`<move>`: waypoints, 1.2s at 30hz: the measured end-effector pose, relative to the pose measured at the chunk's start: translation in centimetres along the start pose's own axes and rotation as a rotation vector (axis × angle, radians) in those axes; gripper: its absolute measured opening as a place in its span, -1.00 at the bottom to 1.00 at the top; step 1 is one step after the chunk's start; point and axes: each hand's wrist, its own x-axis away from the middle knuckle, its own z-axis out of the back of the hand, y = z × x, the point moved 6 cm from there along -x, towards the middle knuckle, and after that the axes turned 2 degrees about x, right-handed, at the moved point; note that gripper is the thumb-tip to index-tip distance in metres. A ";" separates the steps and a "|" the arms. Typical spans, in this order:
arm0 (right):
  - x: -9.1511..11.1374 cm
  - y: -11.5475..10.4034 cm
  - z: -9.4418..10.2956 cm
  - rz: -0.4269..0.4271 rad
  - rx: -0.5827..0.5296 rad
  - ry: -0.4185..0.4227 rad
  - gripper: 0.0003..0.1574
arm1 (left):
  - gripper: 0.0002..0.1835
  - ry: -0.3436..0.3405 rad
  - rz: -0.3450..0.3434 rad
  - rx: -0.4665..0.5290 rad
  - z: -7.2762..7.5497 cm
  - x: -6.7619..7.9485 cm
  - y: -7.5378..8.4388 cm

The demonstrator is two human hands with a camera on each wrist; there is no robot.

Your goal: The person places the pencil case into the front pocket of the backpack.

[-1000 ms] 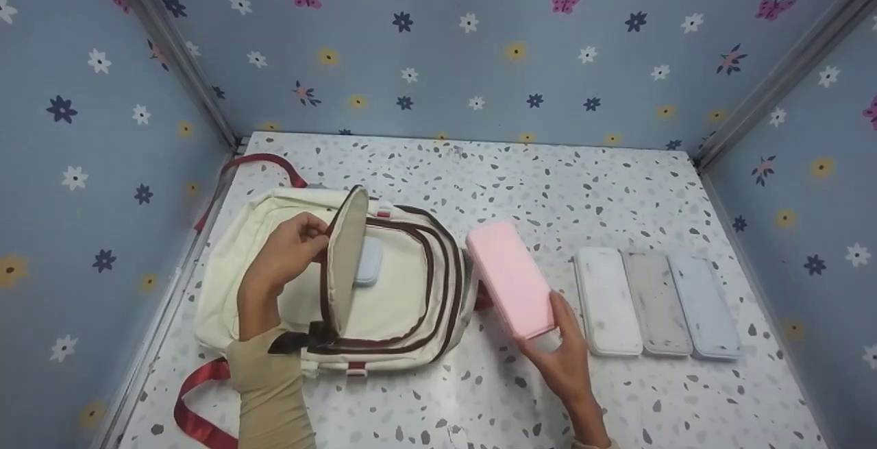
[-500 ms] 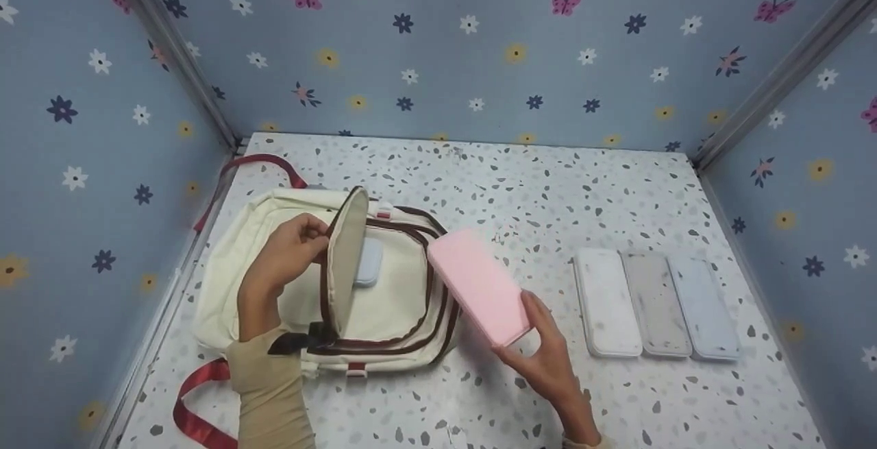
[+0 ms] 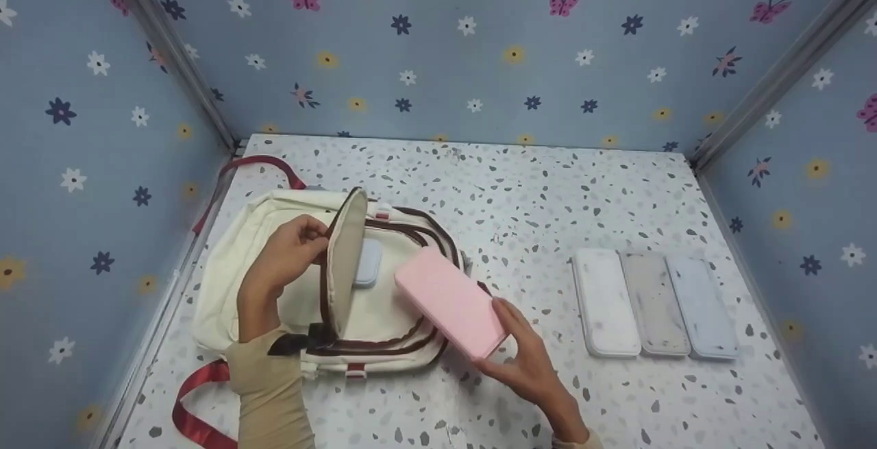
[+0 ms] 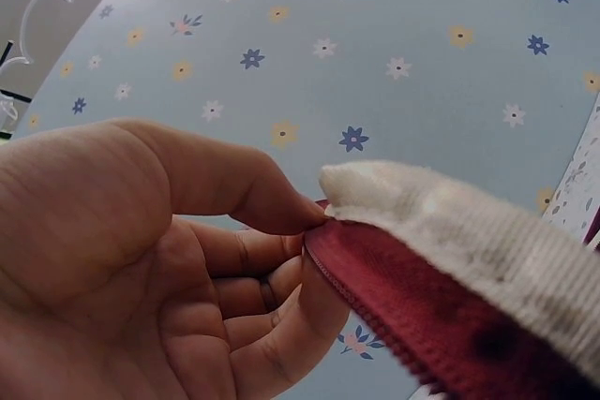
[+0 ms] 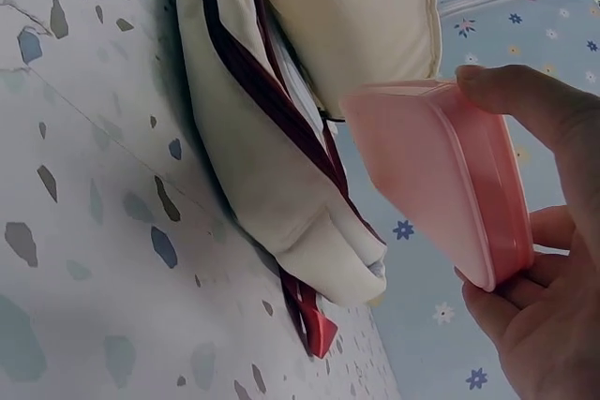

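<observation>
A cream backpack (image 3: 246, 236) with dark red zips lies flat on the left of the table. My left hand (image 3: 291, 250) pinches the edge of its front pocket flap (image 3: 348, 264) and holds it raised; in the left wrist view the thumb and fingers grip the red zip edge (image 4: 394, 278). Inside the open pocket a light blue case (image 3: 368, 262) shows, partly hidden by the flap. My right hand (image 3: 524, 360) holds a pink pencil case (image 3: 452, 301) by its near end, its far end over the pocket's right side. The right wrist view shows thumb and fingers at opposite edges of the pink case (image 5: 431, 166).
To the right lie three similar flat cases side by side: white (image 3: 608, 301), grey (image 3: 656, 304) and pale blue (image 3: 702, 306). Red straps (image 3: 195, 401) trail from the backpack's left end. Flower-patterned walls (image 3: 438, 44) enclose the speckled table (image 3: 521, 195) at the back and sides.
My right hand has carried the pink pencil case leftward, from beside the backpack to over its pocket. The left hand has stayed on the flap.
</observation>
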 end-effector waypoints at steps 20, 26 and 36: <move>0.1 -0.9 -2.4 0.037 -0.068 -0.138 0.14 | -0.78 0.002 -0.015 0.011 -0.2 0.0 0.2; 0.1 -0.6 -3.1 0.045 -0.055 -0.175 0.12 | -0.79 0.005 -0.015 0.016 -0.1 0.2 0.2; -0.1 -1.3 -4.0 0.075 -0.017 -0.224 0.11 | -0.78 -0.004 -0.013 -0.001 -0.1 0.1 0.0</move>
